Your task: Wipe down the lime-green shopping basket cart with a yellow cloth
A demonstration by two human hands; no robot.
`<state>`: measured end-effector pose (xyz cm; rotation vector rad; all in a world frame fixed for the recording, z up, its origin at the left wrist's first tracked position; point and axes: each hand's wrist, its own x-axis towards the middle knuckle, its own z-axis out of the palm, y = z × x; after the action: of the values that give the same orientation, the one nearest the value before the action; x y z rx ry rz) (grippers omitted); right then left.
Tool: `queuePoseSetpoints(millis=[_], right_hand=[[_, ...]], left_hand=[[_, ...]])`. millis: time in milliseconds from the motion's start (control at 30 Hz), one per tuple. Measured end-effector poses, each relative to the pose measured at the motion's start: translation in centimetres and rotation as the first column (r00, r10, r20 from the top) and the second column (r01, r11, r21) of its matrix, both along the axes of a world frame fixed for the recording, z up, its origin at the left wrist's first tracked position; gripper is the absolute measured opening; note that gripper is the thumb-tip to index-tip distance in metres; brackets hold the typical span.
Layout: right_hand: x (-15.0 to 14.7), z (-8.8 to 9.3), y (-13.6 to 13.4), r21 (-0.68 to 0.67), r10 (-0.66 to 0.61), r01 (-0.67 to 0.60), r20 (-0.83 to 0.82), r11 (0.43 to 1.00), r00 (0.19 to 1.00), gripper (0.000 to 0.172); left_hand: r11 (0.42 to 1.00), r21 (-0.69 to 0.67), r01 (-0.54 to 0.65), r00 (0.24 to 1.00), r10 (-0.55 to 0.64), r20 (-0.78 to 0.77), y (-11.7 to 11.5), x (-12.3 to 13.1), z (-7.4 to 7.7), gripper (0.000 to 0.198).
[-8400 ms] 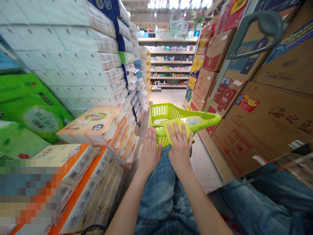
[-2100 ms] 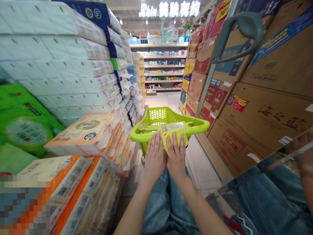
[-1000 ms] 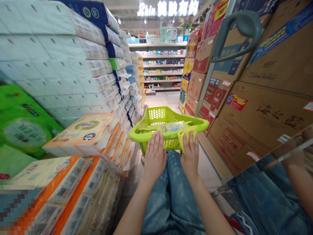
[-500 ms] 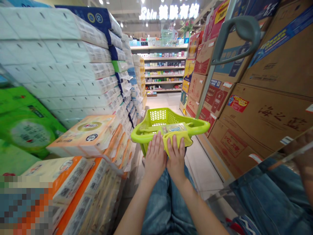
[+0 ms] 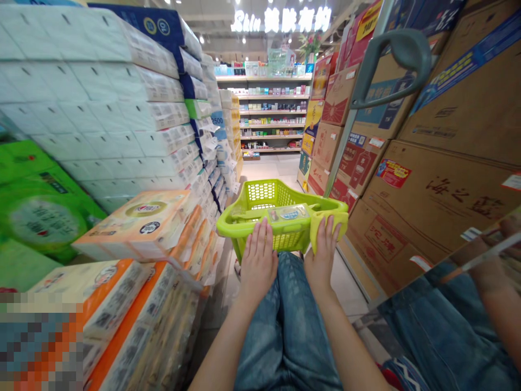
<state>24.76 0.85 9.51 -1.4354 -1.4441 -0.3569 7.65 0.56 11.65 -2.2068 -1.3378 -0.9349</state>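
A lime-green shopping basket (image 5: pixel 233 228) stands in front of my knees, its near rim facing me. My left hand (image 5: pixel 259 263) lies flat against the near side, fingers straight and touching the rim, with nothing in it. Further right, my right hand (image 5: pixel 321 266) presses a yellow cloth (image 5: pixel 342 220) onto the near right corner of the rim. The cloth drapes over the edge under my fingers. Between the hands, a clear label panel (image 5: pixel 288 214) shows on the rim. A grey pull handle (image 5: pixel 389 70) rises on a metal pole from the basket's right side.
Stacked white tissue packs (image 5: pixel 93 87) line the left, with orange tissue packs (image 5: pixel 138 217) lower and nearer. Cardboard boxes (image 5: pixel 451 201) are piled high on the right, beside a reflective panel (image 5: pixel 456 320). Product shelves (image 5: pixel 272 113) stand at the aisle's far end.
My right hand has slid the yellow cloth rightward along the rim, from beside my left hand to the right corner, uncovering the label panel. My left hand has stayed in place.
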Motion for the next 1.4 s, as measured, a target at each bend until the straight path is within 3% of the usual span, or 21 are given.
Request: queuePoseSetpoints(millis=[100,233,433,567,667,767,867,933,1000,1133,1267,1400], right_hand=[[-2.9,0.2,-0.5,-0.014,0.045,-0.044,0.012,0.999,0.999,0.090],[-5.8,0.3,-1.0,-0.027,0.129,-0.126,0.173,0.992,0.976,0.079],[-5.2,0.6,-2.2,-0.034,0.329,-0.327,0.130,0.944,0.935,0.072],[-4.1,1.2,-5.0,-0.021,0.572,-0.573,-0.040,0.819,0.819,0.068],[-3.0,1.9,-7.9,-0.005,0.661,-0.693,-0.293,0.721,0.691,0.064],[-1.4,2.9,-9.3,0.039,0.615,-0.751,-0.604,0.659,0.508,0.059],[0.3,3.8,-7.8,0.075,0.517,-0.717,-0.744,0.693,0.423,0.059],[0.9,4.3,-5.9,0.061,0.461,-0.648,-0.752,0.759,0.470,0.060],[1.1,4.5,-4.1,0.035,0.418,-0.545,-0.682,0.838,0.600,0.059],[0.0,4.1,-2.4,0.051,0.360,-0.361,-0.284,0.931,0.889,0.063],[-2.1,2.6,-2.0,-0.005,0.282,-0.282,0.056,0.959,0.958,0.072],[-3.9,1.1,-1.2,-0.013,0.169,-0.171,0.230,0.985,0.958,0.076]], left_hand=[[1.000,0.006,0.007,1.000,-0.007,-0.004,0.1,-0.1,0.0,0.075],[1.000,-0.007,0.008,1.000,-0.009,-0.016,0.0,-0.4,0.0,0.072],[0.999,-0.015,0.030,1.000,-0.030,-0.001,0.1,-0.4,-0.3,0.071],[0.999,0.010,0.037,0.999,-0.037,0.005,0.3,-0.3,-0.7,0.072],[1.000,-0.002,0.029,1.000,-0.029,-0.008,0.3,-0.4,-0.6,0.073],[0.999,-0.024,0.029,0.999,-0.030,-0.017,0.1,-0.5,-0.3,0.074],[0.999,-0.024,0.034,0.999,-0.034,-0.011,0.0,-0.4,-0.1,0.076],[1.000,-0.012,0.019,1.000,-0.020,-0.015,0.0,-0.3,-0.1,0.077],[1.000,-0.003,0.003,1.000,-0.003,-0.027,0.0,-0.2,-0.1,0.078],[1.000,0.008,-0.006,0.999,0.006,-0.040,0.0,-0.2,-0.1,0.078],[1.000,0.021,0.002,0.999,-0.001,-0.037,0.1,-0.3,-0.2,0.078],[1.000,0.021,0.004,1.000,-0.003,-0.027,0.3,-0.3,-0.4,0.077]])
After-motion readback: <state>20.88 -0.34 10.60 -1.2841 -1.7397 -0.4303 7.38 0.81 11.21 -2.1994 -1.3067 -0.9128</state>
